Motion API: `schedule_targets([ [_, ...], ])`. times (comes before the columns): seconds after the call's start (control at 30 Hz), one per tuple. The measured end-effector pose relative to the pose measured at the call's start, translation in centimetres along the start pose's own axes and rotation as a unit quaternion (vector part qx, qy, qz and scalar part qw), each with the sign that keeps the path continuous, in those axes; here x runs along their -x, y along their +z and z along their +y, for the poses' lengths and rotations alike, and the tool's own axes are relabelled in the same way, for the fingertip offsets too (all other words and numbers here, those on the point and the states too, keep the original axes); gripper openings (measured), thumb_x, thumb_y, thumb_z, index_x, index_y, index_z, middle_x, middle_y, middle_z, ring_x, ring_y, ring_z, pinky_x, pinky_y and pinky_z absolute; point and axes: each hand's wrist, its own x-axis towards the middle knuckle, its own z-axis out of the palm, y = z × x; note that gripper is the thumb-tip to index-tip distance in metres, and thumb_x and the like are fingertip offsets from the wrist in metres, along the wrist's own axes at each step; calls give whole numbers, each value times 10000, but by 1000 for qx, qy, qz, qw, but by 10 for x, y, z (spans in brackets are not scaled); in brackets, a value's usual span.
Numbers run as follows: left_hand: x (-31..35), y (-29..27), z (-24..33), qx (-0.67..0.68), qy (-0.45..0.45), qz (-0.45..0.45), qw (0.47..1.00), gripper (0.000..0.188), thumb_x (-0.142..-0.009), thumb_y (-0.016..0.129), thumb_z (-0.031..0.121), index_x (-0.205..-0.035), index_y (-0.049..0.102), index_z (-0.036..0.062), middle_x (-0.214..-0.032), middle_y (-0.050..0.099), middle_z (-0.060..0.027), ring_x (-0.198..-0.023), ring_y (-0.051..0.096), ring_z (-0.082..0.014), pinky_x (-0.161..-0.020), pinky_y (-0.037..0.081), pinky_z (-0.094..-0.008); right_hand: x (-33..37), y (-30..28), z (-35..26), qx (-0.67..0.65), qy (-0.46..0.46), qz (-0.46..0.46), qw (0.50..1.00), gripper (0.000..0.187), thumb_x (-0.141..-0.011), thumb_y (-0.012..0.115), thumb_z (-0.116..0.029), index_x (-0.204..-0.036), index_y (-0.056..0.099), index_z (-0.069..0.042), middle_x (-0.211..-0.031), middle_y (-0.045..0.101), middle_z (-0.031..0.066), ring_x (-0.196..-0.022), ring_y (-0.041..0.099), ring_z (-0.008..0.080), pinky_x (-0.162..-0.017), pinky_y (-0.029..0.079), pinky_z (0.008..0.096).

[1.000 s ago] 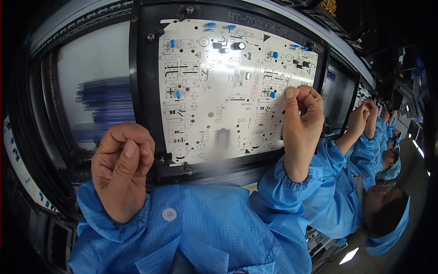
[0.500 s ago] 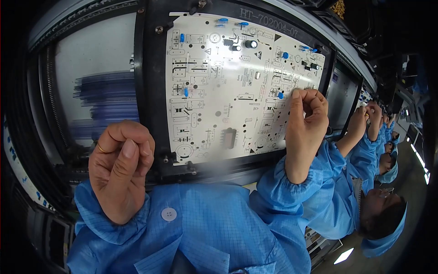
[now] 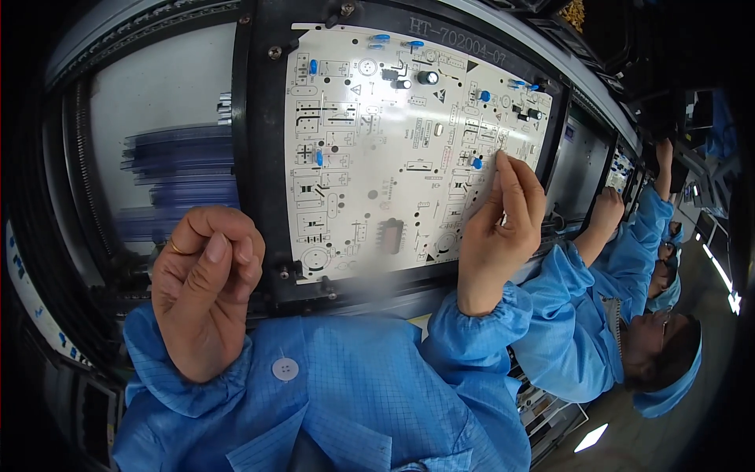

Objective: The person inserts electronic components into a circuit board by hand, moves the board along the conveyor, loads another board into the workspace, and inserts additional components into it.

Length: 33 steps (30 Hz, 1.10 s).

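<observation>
A white circuit board (image 3: 397,126) with printed outlines lies in a black frame (image 3: 263,149) in front of me. My right hand (image 3: 501,240) reaches over its right side, fingertips drawn together at the surface; anything between them is hidden. Close by them stands a blue disc-shaped component (image 3: 476,164). A black cylindrical capacitor (image 3: 427,78) and several other parts sit farther up the board. Left of the board, my left hand (image 3: 206,291) is raised palm up, with a ring on one finger. Its thumb and fingers are curled together, and what they hold, if anything, cannot be made out.
Blurred bluish clear plastic strips (image 3: 177,153) lie on a pale surface left of the frame. A conveyor rail (image 3: 85,149) runs beyond them. To my right a co-worker in a blue smock (image 3: 566,338) sits, with other people farther down the line.
My right hand has moved slightly left, and its fingers have turned from a raised pinch to pointing down at the board. My left hand has barely moved. A co-worker's arm has reached outward.
</observation>
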Motion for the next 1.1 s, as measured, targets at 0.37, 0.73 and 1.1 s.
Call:
schedule_targets([
  [0.37,-2,7,-16,119,-26,-132,984,480,-1002,303,298,-1247,479,-75,-1203,569,-238,-1142,549,-322,-962,441,-406,6,-38,-13,-35,-3,13,999,214,-909,539,11,-1113,598,38,-1074,608,161,-984,599,259,-838,472,312],
  [0.73,13,19,-16,93,-24,-176,980,521,-1014,234,308,-1319,424,-69,-1289,527,-200,-1182,529,-240,-1010,406,-359,33,-22,-104,-315,-128,-122,933,208,-744,663,113,-924,641,12,-890,576,100,-805,570,195,-708,459,285],
  [1.1,19,28,-19,58,-35,-169,983,470,-1030,257,257,-1344,387,-68,-1314,493,-172,-1188,511,-207,-1021,401,-334,38,-18,-100,-303,-109,-132,937,92,-806,619,55,-871,600,-8,-943,529,101,-918,498,227,-820,405,295],
])
